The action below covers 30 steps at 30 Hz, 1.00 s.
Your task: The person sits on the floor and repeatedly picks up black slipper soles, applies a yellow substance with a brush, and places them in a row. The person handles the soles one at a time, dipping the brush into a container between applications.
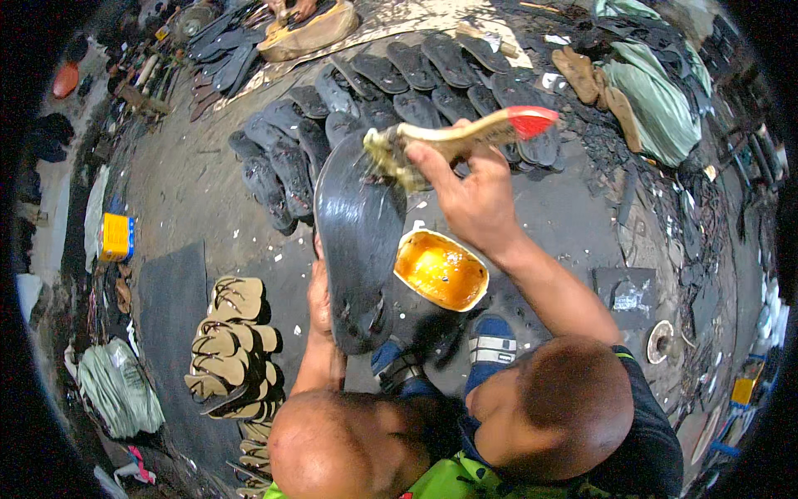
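R hand (480, 195) grips a wooden brush (465, 140) by its handle, thumb on the near side, red tip pointing to 2 o'clock. L hand (319, 295) holds the dark sole (362, 241) along its 9 o'clock edge, fingers partly hidden behind it, so can't tell the full grip. Sole is held up off the floor, approx upright in view, toe end at 12. Bristles are blurred, at its 1 o'clock edge; looks like contact, can't be sure.

Progress: coat on this sole is prob. well under way, mid part has a wet-looking shine; toe end under the bristles prob. the bit in hand. Can't tell if it's fully covered; underside not visible.

Tub (402, 250) w/ amber glue-like liquid (440, 274) sits at 4 o'clock from the sole, plenty left in it.

Further out: rows of dark soles (409, 66) on the floor at 11 to 1; too small to tell which are coated, so the no. left is unclear. Pile of tan sandals (229, 341) at 8, apart from the work. Yellow-and-blue tin (118, 237) at 9, green sack (657, 104) at 2. Another person's hand (293, 8) at 11, top edge, by a wood block (312, 32).
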### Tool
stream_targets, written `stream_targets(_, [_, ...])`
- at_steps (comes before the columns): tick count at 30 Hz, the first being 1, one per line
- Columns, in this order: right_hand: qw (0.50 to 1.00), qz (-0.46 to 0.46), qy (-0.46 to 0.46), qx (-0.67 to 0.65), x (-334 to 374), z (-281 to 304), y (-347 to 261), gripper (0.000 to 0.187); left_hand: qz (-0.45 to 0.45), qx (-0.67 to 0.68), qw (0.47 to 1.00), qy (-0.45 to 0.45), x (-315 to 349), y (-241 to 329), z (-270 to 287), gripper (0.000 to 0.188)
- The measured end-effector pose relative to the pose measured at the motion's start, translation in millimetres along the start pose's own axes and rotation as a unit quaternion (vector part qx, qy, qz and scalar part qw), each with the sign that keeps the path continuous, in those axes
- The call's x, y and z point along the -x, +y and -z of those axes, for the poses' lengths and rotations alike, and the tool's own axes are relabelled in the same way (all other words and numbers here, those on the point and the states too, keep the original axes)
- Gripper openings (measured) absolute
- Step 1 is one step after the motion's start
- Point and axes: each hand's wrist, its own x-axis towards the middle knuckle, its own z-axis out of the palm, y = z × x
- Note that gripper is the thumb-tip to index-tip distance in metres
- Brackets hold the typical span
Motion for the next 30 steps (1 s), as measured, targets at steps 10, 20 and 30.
stream_targets(10, [0.998,0.032,-0.029,0.041,43.8,-5.3,-16.4,0.022,-0.046,-0.069,0.991,-0.108,-4.4,14.2,30.0,0.053])
stream_targets(20, [0.975,0.163,-0.064,-0.137,-28.4,-13.8,16.0,0.021,-0.017,-0.087,0.995,-0.045,-25.8,12.1,21.4,0.049])
stream_targets(30, [0.934,0.147,-0.217,-0.245,117.6,-48.3,-10.6,0.029,0.013,-0.167,0.982,-0.086,-35.6,-12.5,4.5,0.046])
